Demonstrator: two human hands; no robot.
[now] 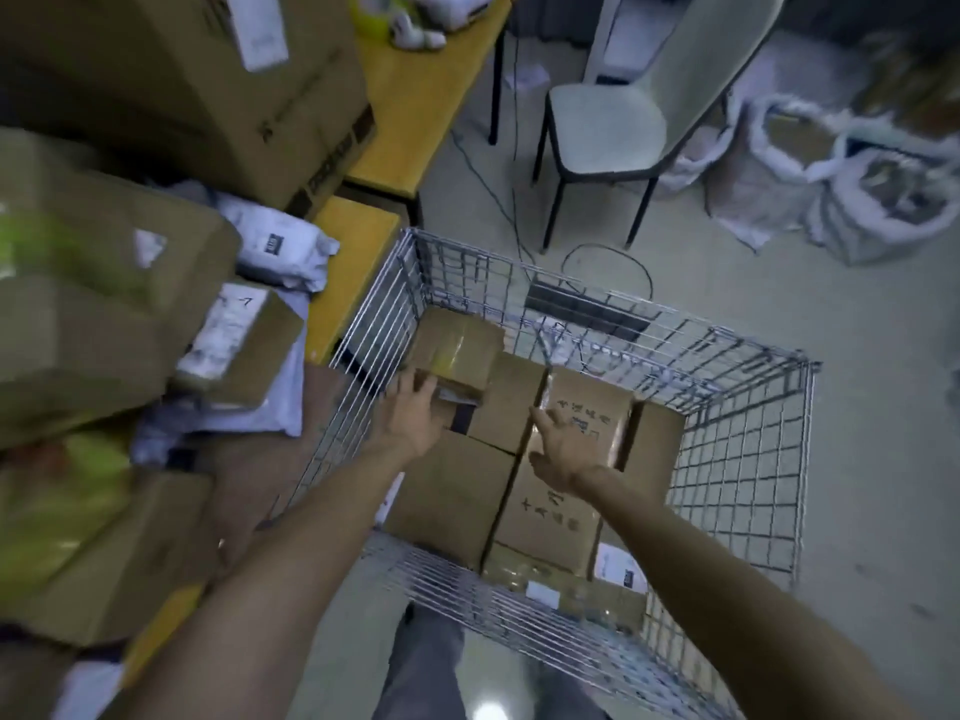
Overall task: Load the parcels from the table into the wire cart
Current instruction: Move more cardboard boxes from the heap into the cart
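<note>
Room: pale concrete floor [779,304], dim, scuffed. A pale chair [608,127] on black legs stands at 1 o'clock. White sacks [883,200], tops rolled open, slump at 2 o'clock.

Surface: yellow worktop [410,111] runs from 9 to 12 o'clock and is heaped with parcels. A large brown carton [182,85] sits at 11 o'clock. White poly mailers [280,246] lie at 10 o'clock, and a small labelled box [239,350] lies tilted just beside them. More cartons at 8 and 9 o'clock are blurred.

Wire cart [743,459]: centre frame, on the floor, its left wall close against the worktop edge. Brown boxes lie flat and side by side across its bottom. One, the inked box [561,511], carries handwriting, unreadable.

Left hand [410,413]: inside the cart at its 10 o'clock corner, fingers curled on the near edge of a small taped box [457,350] that rests on the boxes below.

Right hand [558,444]: fingers spread and relaxed, palm down over the inked box. Contact cannot be told.
</note>
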